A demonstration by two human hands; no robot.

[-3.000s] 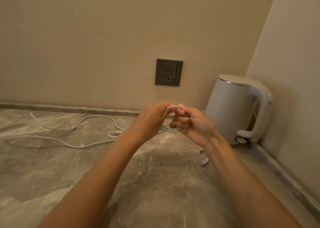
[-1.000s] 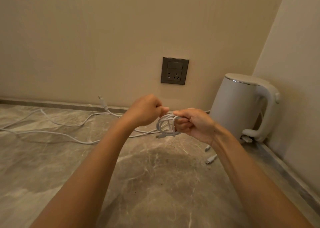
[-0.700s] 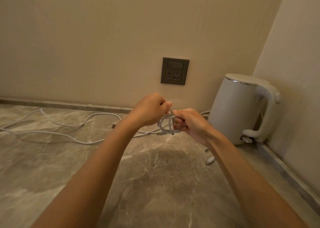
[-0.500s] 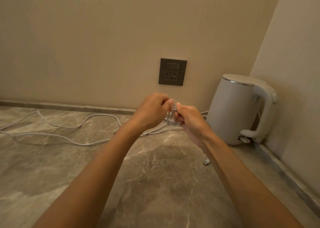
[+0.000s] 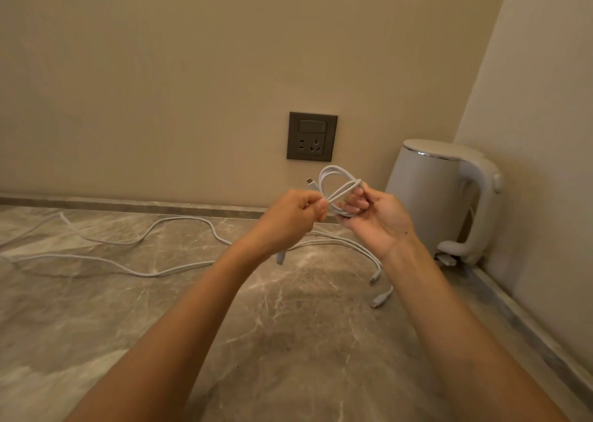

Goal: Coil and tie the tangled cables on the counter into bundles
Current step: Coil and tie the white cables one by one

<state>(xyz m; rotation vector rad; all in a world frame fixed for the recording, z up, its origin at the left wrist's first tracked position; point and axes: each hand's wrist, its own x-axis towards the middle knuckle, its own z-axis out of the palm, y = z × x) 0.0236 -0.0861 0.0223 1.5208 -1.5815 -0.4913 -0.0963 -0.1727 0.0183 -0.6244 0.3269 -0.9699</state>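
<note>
The kettle (image 5: 426, 197) stands on the counter (image 5: 288, 357) in its rear right corner. The socket (image 5: 312, 136) sits in the rear wall, left of the kettle, above the counter's rear edge. The loose cables (image 5: 134, 272) run along the counter from its left edge toward the kettle; their connectors (image 5: 382, 299) lie before the kettle. The coiled cable (image 5: 337, 190) is above the counter, before the socket, between the left hand (image 5: 288, 217) and the right hand (image 5: 378, 222).

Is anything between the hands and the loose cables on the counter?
Nothing visible stands between. The loose cables lie on the counter just beneath the left hand and right hand, though both grip the coiled cable; the kettle stands aside.
</note>
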